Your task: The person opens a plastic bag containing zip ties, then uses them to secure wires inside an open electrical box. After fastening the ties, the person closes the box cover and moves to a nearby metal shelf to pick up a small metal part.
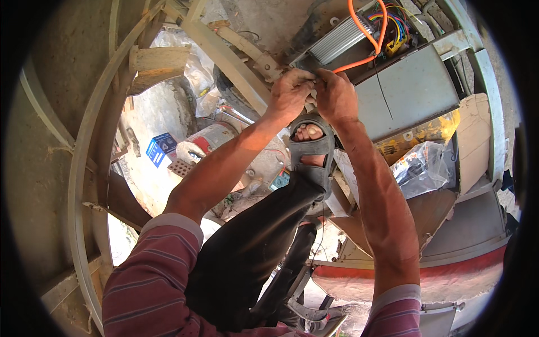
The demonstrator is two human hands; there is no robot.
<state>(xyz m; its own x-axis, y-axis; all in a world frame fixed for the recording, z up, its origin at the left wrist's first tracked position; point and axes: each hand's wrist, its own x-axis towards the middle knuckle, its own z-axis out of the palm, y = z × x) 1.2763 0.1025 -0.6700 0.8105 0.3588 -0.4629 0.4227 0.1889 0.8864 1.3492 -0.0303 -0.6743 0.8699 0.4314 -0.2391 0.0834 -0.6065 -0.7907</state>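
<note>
Both hands meet at the top centre, above my sandalled foot. An orange cable loops down from the upper right and runs in behind the fingers of my right hand, which are closed around its end. Close against it, my left hand is pinched shut; what its fingertips grip is hidden. Just beyond the hands lies a finned silver metal unit, with a bundle of coloured wires coming out at its right end. A thin black wire hangs over the grey metal box beside my right hand.
Metal frame bars surround the space. At right are a yellow-painted bar, a see-through plastic bag and a cardboard sheet. Down at left lie a blue-and-white box and a perforated brick.
</note>
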